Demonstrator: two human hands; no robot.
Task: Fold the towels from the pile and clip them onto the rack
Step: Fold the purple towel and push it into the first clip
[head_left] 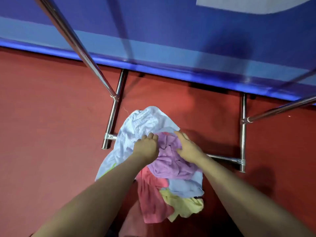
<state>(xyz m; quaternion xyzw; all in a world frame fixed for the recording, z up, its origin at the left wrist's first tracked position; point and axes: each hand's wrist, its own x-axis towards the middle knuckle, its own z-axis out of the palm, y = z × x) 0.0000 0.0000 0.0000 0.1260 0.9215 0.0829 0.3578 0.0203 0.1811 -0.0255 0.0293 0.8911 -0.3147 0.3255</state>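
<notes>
**Both hands in the towel pile**

The pile (164, 170) lies on the red floor (42, 134), its long axis running near to far, between the rack (113, 117) feet. The left hand (147, 147) clutches the white towel (136, 127). The right hand (189, 147) rests on the purple towel (171, 165) with loose fingers. Pink towel (150, 202) and yellow towel (184, 206) lie nearest. A blue wall (171, 40) stands behind.

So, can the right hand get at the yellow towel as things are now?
Probably yes. The yellow towel lies uncovered at the near edge of the pile, beside the right forearm. The right hand rests open on the purple towel and holds nothing, so it could draw back to it.
</notes>
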